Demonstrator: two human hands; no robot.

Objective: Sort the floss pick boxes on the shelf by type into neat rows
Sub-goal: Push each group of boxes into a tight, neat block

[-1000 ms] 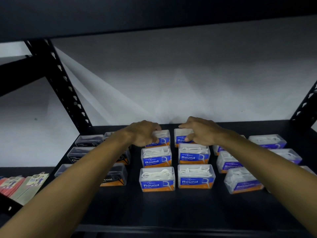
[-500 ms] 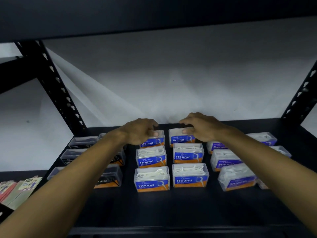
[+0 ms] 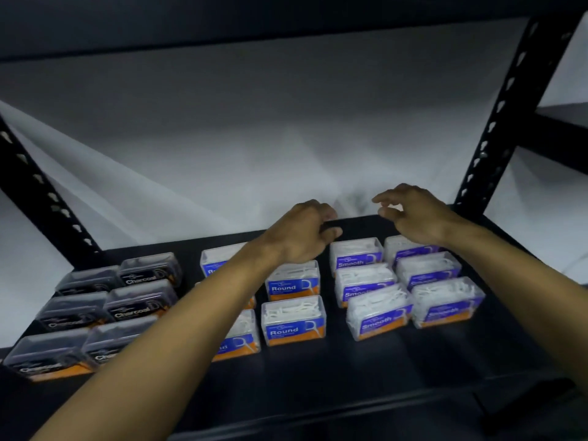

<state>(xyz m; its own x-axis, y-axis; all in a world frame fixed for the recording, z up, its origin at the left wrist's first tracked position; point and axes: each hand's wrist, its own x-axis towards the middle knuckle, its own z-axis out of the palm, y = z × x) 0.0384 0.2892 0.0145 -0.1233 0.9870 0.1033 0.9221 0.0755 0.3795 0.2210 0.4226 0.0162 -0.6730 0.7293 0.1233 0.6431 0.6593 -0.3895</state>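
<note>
The floss pick boxes are seen in three groups on the black shelf (image 3: 366, 370): Charcoal boxes (image 3: 140, 305), Round boxes (image 3: 294, 319), Smooth boxes (image 3: 378, 313). Nothing is held: the left hand (image 3: 302, 237) is loosely curled above the rear Round boxes, the right hand (image 3: 413, 211) half open above the rear Smooth boxes.

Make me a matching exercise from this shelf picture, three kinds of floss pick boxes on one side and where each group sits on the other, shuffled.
Things:
1. Charcoal boxes
2. Round boxes
3. Smooth boxes

Places:
A. middle of the shelf, partly under the left forearm
B. right group, below the right hand
C. left group, dark boxes by the left upright

Pairs: 1-C, 2-A, 3-B
</note>
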